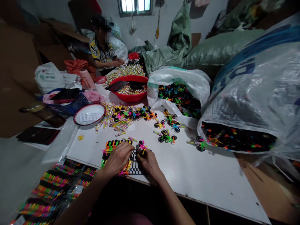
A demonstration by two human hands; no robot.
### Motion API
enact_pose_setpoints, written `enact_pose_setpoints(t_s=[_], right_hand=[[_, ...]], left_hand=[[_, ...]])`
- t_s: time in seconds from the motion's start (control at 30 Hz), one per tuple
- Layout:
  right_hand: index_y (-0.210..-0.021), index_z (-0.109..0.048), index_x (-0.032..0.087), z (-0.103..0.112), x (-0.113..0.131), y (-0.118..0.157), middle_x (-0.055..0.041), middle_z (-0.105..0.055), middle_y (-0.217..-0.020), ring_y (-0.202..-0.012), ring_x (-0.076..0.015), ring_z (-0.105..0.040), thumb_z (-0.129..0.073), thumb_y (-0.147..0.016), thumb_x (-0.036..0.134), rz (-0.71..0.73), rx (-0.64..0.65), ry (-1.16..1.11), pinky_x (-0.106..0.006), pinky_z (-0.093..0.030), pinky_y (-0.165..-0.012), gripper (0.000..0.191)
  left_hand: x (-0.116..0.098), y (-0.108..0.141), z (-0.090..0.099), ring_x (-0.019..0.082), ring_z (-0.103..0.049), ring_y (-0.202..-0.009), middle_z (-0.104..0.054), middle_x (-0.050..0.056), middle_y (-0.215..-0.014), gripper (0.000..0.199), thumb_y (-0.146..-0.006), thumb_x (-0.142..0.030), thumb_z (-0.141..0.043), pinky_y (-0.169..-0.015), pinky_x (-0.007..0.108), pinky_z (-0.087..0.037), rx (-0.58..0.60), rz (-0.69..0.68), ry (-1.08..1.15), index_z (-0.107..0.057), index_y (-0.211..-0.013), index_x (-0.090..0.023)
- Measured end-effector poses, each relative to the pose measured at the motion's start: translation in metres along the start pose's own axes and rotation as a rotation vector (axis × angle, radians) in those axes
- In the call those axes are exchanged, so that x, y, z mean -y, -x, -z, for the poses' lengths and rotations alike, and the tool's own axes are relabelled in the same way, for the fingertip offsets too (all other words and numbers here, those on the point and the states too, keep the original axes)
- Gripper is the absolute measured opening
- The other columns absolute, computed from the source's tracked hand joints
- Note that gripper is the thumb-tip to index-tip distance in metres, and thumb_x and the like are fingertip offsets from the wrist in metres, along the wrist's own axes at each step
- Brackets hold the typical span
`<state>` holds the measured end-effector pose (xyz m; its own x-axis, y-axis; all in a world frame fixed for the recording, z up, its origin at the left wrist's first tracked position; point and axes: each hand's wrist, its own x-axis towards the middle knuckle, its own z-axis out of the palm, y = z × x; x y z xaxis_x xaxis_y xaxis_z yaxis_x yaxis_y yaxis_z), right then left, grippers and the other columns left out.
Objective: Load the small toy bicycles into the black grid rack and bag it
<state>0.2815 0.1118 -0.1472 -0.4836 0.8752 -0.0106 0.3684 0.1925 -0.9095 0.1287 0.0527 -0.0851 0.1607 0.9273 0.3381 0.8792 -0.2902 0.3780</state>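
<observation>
The left hand (pixel 118 159) lies across a row of orange and black plastic parts (pixel 112 144) at the near edge of the white surface (pixel 199 168), its fingers (pixel 126 149) spread and pressing down; whether they grip anything, I cannot tell. The right hand (pixel 147 162) sits just beside it, its fingers (pixel 142 155) curled and pinching a miniature pink and black plastic bicycle (pixel 142 145) above a black plastic lattice (pixel 133 164). The bicycle looks very light and fairly stiff, but its thin spokes and frame could be fragile, so the solid frame seems the best place to hold it rather than a wheel rim. Below the surface on the left lies a clear bag of rainbow-striped strips (pixel 56 184). Farther along the surface stand finished-looking toy bicycles (pixel 167 138), each with a candy stick attached, and beyond them a loose spread of wrapped candy sticks (pixel 117 114) lies next to a red-rimmed round tray (pixel 89 114). A white sack of colourful toy bicycles (pixel 164 78) and a large clear sack (pixel 246 93) crowd the right side. Behind the spread, a red basin (pixel 127 98) holds a black comb-like lattice and more candy, and a seated co-worker (pixel 102 53) has both hands at a heap of candy sticks (pixel 124 71), beneath a small barred window (pixel 134 6).
</observation>
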Motion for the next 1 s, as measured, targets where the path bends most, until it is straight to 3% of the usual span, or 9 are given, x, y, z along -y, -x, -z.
enact_pose_setpoints(t_s=[0.1,0.23,0.43,0.67,0.87,1.0], right_hand=[[-0.089,-0.059,0.017,-0.01,0.001,-0.003,-0.0044,-0.065,-0.082,-0.073,-0.017,-0.058,-0.053,-0.076,0.015,0.065,-0.03,0.022,-0.027,-0.043,-0.07,0.015],[-0.091,-0.055,0.017,-0.022,-0.001,-0.004,-0.0047,-0.059,-0.086,-0.076,-0.0167,-0.055,-0.045,-0.076,0.007,0.172,0.038,0.232,-0.026,-0.042,-0.068,0.021],[-0.1,-0.051,0.017,-0.022,0.01,-0.007,-0.0069,-0.055,-0.092,-0.075,-0.0171,-0.053,-0.039,-0.08,0.004,0.179,0.146,0.55,-0.026,-0.039,-0.065,0.027],[-0.091,-0.05,0.017,-0.004,0.002,-0.011,-0.0039,-0.055,-0.086,-0.074,-0.0161,-0.052,-0.046,-0.086,0.018,0.304,0.243,0.505,-0.024,-0.039,-0.065,0.006],[-0.095,-0.053,0.015,0.0,-0.002,-0.003,-0.0044,-0.058,-0.088,-0.076,-0.0156,-0.053,-0.049,-0.084,0.017,0.307,0.221,0.487,-0.024,-0.039,-0.066,0.012],[-0.09,-0.062,0.02,0.034,0.006,-0.025,0.0028,-0.062,-0.079,-0.07,-0.0099,-0.057,-0.055,-0.084,0.023,0.187,0.333,0.566,-0.016,-0.04,-0.062,0.009]], left_hand=[[-0.001,0.0,0.001,0.017,-0.057,-0.086,-0.062,0.004,-0.088,0.017,-0.087,-0.011,-0.044,-0.078,0.032,-0.046,-0.014,0.006,0.037,-0.056,-0.096,-0.018],[-0.002,0.0,0.004,0.019,-0.057,-0.088,-0.063,0.005,-0.091,0.018,-0.086,-0.019,-0.052,-0.078,0.033,-0.046,0.017,0.027,0.047,-0.055,-0.103,-0.018],[-0.001,-0.001,0.001,0.019,-0.056,-0.088,-0.063,0.006,-0.091,0.014,-0.09,-0.023,-0.048,-0.081,0.034,-0.045,0.019,-0.013,0.006,-0.055,-0.1,-0.018],[0.0,0.002,-0.005,0.017,-0.055,-0.084,-0.06,0.005,-0.086,0.016,-0.092,-0.018,-0.041,-0.079,0.032,-0.045,0.045,-0.033,-0.003,-0.057,-0.091,-0.017],[-0.004,0.005,-0.008,0.016,-0.055,-0.084,-0.061,0.004,-0.088,0.014,-0.092,-0.02,-0.043,-0.077,0.03,-0.044,0.017,-0.018,0.07,-0.057,-0.092,-0.018],[-0.006,0.003,-0.007,0.017,-0.054,-0.082,-0.059,0.004,-0.085,0.014,-0.092,-0.02,-0.042,-0.074,0.03,-0.044,0.049,0.008,0.053,-0.056,-0.09,-0.018]])
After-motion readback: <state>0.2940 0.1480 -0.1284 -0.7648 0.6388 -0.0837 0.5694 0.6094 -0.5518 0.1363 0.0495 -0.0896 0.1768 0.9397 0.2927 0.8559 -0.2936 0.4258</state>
